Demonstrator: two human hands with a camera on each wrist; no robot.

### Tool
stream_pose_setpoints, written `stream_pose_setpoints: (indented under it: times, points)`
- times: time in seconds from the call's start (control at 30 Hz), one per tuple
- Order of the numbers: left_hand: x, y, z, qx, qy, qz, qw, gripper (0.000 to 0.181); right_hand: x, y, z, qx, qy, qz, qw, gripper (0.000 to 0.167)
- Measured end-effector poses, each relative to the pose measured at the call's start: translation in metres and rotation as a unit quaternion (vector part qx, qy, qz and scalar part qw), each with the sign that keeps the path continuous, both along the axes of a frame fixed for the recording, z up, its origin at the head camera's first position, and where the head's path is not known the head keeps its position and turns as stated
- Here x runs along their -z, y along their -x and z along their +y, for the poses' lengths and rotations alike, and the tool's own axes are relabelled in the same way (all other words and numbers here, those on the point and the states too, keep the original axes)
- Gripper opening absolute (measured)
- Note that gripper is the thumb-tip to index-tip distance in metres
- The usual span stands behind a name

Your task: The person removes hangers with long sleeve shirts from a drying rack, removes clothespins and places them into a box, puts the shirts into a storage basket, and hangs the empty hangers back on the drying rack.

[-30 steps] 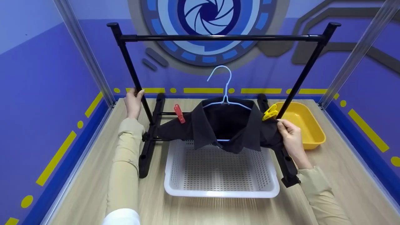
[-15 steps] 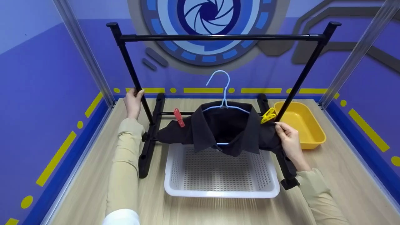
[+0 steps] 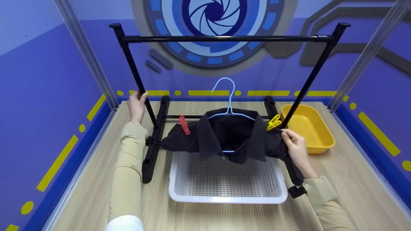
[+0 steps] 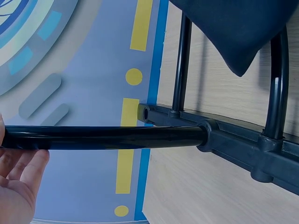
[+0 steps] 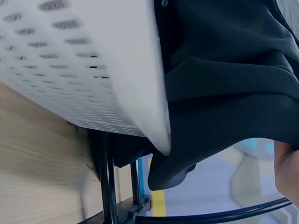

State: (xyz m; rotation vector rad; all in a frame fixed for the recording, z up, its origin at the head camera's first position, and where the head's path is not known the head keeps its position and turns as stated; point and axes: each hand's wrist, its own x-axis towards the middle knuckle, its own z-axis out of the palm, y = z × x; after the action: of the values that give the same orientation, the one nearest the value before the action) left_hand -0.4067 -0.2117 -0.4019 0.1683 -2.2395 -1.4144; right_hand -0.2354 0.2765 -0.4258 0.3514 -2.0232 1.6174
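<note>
My left hand (image 3: 136, 106) grips the left post of a black garment rack (image 3: 226, 38); its fingers also show on that post in the left wrist view. With thumb and fingertips, my right hand (image 3: 297, 148) pinches a black collared shirt (image 3: 184, 141) at its right shoulder. Inside the shirt is a light blue wire hanger (image 3: 230, 96), its hook standing free below the top bar. A red clothespin (image 3: 184, 125) sits on the left shoulder and a yellow clothespin (image 3: 274, 123) on the right. The shirt's lower part is hidden in the head view.
Under and in front of the shirt stands a white perforated basket (image 3: 227, 199), between the rack's feet. A yellow tray (image 3: 330, 142) lies behind the right post. Purple walls (image 3: 41, 96) enclose the wooden table on the left, back and right.
The shirt and hanger have sunk lower, with both clothespins on them. My right hand has come slightly down and left with the shirt. My left hand has stayed on the post.
</note>
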Motion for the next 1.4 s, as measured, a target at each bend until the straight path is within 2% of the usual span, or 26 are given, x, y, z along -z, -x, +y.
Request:
stream_pose_setpoints:
  times: [0.6, 1.13, 1.4]
  points:
    - [0.0, 0.001, -0.001, 0.0, 0.009, 0.016, 0.9998, 0.025, 0.01, 0.0, 0.001, -0.003, -0.011, -0.006, 0.9999, 0.01]
    - [0.0, -0.002, -0.001, 0.005, -0.002, 0.006, 1.0, 0.025, 0.017, -0.001, 0.001, -0.005, -0.03, -0.006, 0.9995, 0.01]
    - [0.001, 0.002, -0.002, 0.01, -0.005, -0.001, 0.9999, 0.027, 0.018, -0.001, 0.001, -0.008, -0.037, 0.002, 0.9993, 0.01]
